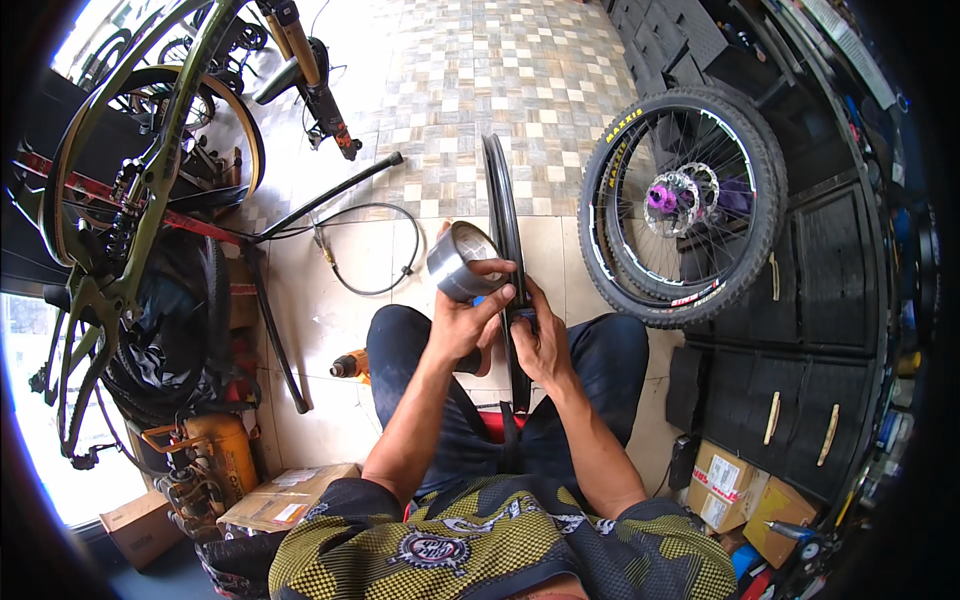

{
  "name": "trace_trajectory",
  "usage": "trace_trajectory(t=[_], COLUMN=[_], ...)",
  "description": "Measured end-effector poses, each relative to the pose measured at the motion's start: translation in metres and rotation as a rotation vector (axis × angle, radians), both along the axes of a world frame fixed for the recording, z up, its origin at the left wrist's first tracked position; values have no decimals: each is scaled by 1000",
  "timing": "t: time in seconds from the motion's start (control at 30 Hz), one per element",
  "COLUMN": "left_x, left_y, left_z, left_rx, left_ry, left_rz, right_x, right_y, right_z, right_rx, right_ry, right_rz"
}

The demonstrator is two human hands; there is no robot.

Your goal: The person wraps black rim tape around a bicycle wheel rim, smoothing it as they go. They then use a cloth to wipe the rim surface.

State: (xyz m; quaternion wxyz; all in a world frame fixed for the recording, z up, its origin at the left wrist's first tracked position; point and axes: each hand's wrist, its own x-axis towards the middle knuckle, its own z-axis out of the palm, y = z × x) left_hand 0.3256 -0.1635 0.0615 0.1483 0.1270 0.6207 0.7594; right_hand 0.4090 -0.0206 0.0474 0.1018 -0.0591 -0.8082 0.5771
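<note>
A bicycle wheel rim [503,190] stands upright between my knees, dark and seen nearly edge-on. My left hand [466,322] is closed on a wide roll of silver tape [449,266] just left of the rim, with a finger reaching across the roll's opening toward the rim. On the rim's right side, my right hand [541,340] is closed around it, the thumb near my left fingertips. Small blue bits [524,314] show by both hands; I cannot make out what they are.
Wheels with knobbly tires [768,200] lean against black cabinets [830,260] on the right. A green bike frame [165,190] is at left, near a black stand leg [330,197] and a cable loop [415,240]. An orange tool [352,366] lies by my left knee. Cardboard boxes [285,497] sit lower left.
</note>
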Motion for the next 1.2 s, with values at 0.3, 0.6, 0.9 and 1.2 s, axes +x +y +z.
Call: trace_trajectory(t=[0.3, 0.6, 0.9, 1.2], left_x=[-69, -148, -201, -224], left_y=[5, 27, 59, 84], left_z=[48, 76, 89, 105], left_rx=[-123, 476, 250, 75], left_ry=[85, -376, -98, 228], left_rz=[-123, -302, -146, -122], right_x=[5, 7, 10, 13], right_y=[-7, -4, 2, 5], right_z=[7, -3, -12, -15], right_rx=[-50, -72, -85, -108], right_ry=[-66, -15, -12, -43], right_rz=[-21, -60, -67, -80])
